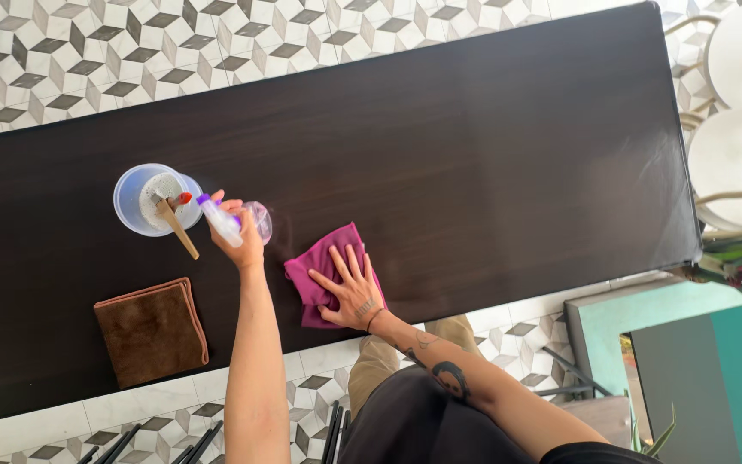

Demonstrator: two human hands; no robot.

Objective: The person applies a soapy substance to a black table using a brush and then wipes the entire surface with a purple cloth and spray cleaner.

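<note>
My left hand [246, 236] reaches out over the dark wooden table [491, 146] with the arm nearly straight, fingers wrapped around a small clear spray bottle [232, 222] with a purple top, held tilted just above the tabletop. My right hand [349, 288] lies flat with fingers spread, palm pressing down on a magenta cloth [324, 249] that sits near the table's near edge, just beside the bottle; the forearm bends back toward me at the elbow. I count one spray bottle, one magenta cloth, one brown cloth [152, 331] folded into a square well to the side of my left arm, and one clear plastic cup [152, 199] just beyond the bottle, holding one wooden-handled brush [175, 222] that leans over the cup's rim. Two pale round stools [740, 103] stand past the far end of the table, both cut off by the frame edge. My palm hides part of the magenta cloth, my fingers cover much of the bottle's body, and I cannot make out what the whitish matter inside the cup is.
</note>
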